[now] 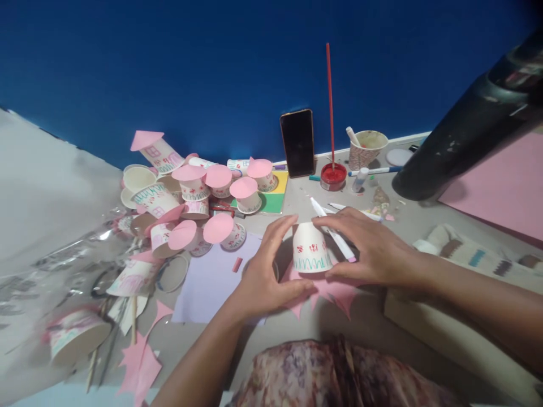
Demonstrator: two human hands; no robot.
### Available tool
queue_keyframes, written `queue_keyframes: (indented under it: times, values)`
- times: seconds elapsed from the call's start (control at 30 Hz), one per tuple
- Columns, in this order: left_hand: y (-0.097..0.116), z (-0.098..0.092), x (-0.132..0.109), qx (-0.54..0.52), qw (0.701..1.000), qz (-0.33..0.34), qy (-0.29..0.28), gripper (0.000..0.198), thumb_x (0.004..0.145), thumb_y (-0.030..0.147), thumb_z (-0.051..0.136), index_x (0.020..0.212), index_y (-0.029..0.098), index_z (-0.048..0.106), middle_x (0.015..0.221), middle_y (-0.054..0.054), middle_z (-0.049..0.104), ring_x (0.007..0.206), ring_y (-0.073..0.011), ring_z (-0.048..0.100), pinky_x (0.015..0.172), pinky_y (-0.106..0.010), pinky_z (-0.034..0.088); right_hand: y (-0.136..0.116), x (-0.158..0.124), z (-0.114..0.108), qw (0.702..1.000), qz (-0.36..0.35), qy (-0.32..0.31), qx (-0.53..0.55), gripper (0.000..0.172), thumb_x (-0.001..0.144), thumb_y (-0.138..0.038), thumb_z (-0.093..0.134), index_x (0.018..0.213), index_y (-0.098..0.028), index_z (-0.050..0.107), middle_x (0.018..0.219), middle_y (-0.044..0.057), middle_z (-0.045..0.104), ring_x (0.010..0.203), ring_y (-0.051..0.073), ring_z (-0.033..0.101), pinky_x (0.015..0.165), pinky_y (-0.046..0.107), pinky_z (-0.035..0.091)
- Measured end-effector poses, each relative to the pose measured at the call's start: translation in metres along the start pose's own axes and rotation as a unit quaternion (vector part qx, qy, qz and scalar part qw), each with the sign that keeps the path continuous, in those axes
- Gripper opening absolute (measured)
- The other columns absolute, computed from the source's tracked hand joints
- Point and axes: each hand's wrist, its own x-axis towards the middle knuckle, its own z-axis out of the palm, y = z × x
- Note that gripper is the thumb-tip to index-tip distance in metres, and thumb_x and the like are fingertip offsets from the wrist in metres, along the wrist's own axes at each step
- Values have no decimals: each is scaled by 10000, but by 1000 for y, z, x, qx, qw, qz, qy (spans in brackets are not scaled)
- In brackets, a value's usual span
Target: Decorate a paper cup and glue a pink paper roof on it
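Note:
A white paper cup [311, 249] stands upside down on a pink spiky paper cut-out [339, 294], with red marks and a green zigzag drawn on its side. My left hand [265, 271] curls around the cup's left side, thumb pressing the pink paper. My right hand [371, 246] cups its right side and holds a white marker [333, 232] with a pink tip between the fingers.
Several decorated cups with pink round lids [199, 195] are piled at the left, with clear plastic wrap [63, 265] beyond. A phone [297, 142] leans on the blue wall. A red paint pot [333, 176] with a stick, a paint cup [367, 148], pens, pink sheet [500, 186] and dark cylinder [466, 130] lie right.

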Motion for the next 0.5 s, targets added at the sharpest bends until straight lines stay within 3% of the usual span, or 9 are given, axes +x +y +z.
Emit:
queue_keyframes:
  times: [0.1,0.2,0.27,0.37,0.43,0.5]
  values:
    - [6,-2,-1,95,995,9,-10,845,780,184,813,1528,348,456,1532,-83,496,1461,-315,458,1219,-486,401,-1,1,1,1000,-18,-20,-6,740,714,-348,891,1370,-181,594,1207,140,722,1057,337,656,864,461,573]
    - [6,-2,0,110,994,8,5,895,763,82,727,1556,343,403,1514,-81,499,1419,-295,495,1189,-468,439,-5,1,-5,999,-37,23,13,772,721,-357,896,1394,-157,574,1239,159,717,1064,330,671,862,446,576]
    - [4,-3,1,100,995,4,23,943,745,46,677,1579,350,356,1529,-82,475,1429,-288,481,1179,-465,446,-9,-1,-11,995,-42,80,43,602,823,-324,829,1359,-177,598,1192,134,735,1019,289,694,838,406,571]
    - [1,-5,2,82,995,4,51,892,736,40,638,1543,346,412,1519,-80,468,1452,-286,449,1169,-466,446,-15,-7,-21,980,-52,146,126,207,994,-215,638,1197,-228,673,916,35,754,787,185,694,711,314,537]
    - [2,-5,2,79,994,3,70,827,738,56,642,1497,329,464,1481,-80,487,1429,-284,462,1155,-465,452,-18,-10,-24,971,-80,146,171,170,1055,-259,558,1148,-228,697,771,6,712,684,160,653,647,296,513]
    - [5,-5,2,89,992,3,88,783,730,69,654,1458,305,491,1431,-86,509,1385,-283,491,1129,-463,469,-20,-13,-24,969,-113,124,183,247,1077,-352,525,1156,-210,711,758,21,705,681,162,642,630,292,513]
